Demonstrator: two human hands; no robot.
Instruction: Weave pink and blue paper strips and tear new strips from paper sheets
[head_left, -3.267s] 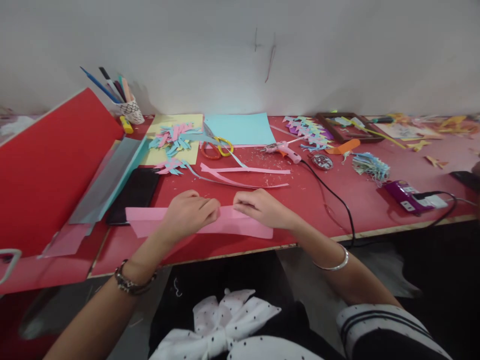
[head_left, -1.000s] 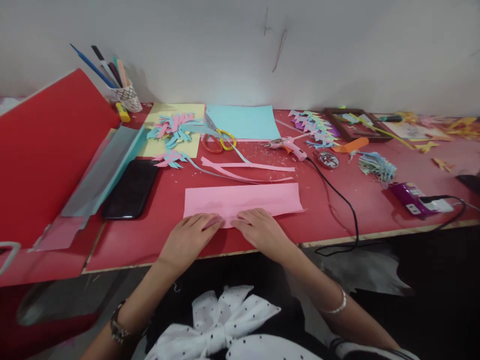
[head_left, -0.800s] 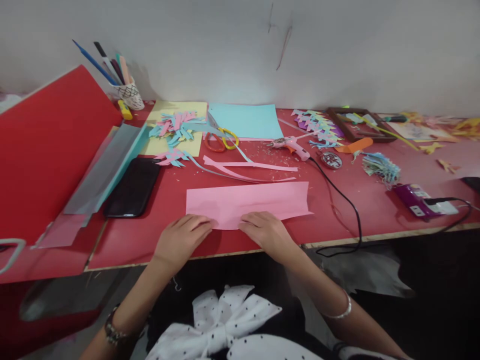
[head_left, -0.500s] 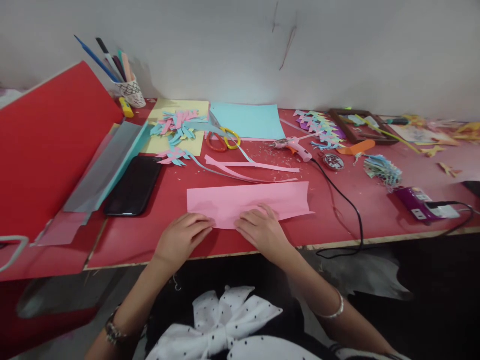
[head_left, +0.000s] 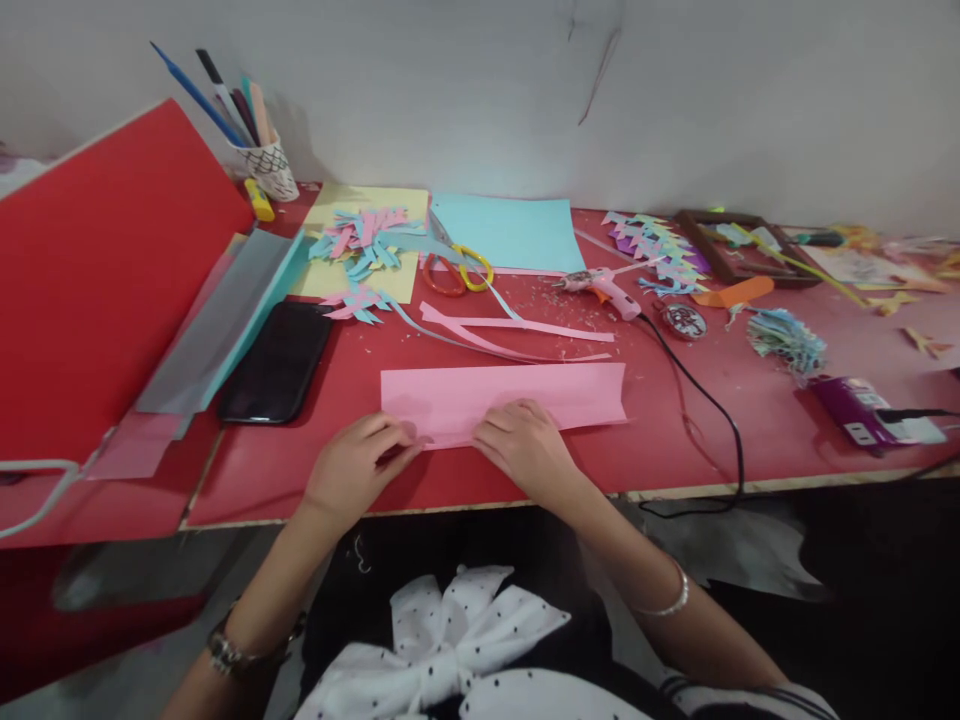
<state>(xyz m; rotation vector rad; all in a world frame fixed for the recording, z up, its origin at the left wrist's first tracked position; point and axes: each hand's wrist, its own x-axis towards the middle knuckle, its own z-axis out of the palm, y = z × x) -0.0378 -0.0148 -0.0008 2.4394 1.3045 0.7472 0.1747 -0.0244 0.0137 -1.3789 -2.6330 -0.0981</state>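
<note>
A strip-shaped sheet of pink paper (head_left: 442, 395) lies in front of me on the red table, its near edge turned up in a narrow fold. At that edge's left end, my left hand (head_left: 360, 462) pinches the paper between thumb and fingers. My right hand (head_left: 523, 445) bears on the near edge right of the middle, fingers together and curled over the paper, its thumb partly hidden. Just beyond lie narrow pink paper strips (head_left: 525, 325). Scissors (head_left: 459, 270) with red and yellow handles rest farther back.
A black phone (head_left: 277, 362) and a propped red board (head_left: 105, 290) are on the left. Blue paper (head_left: 510, 230) lies against the wall. Rightward are a pink glue gun (head_left: 611, 292), its cord (head_left: 712, 400) hanging over the table edge, and a purple power adapter (head_left: 862, 412).
The view has shifted slightly. My right hand's fingers have drawn closer together over the paper's near edge, and my left hand still pinches the left end.
</note>
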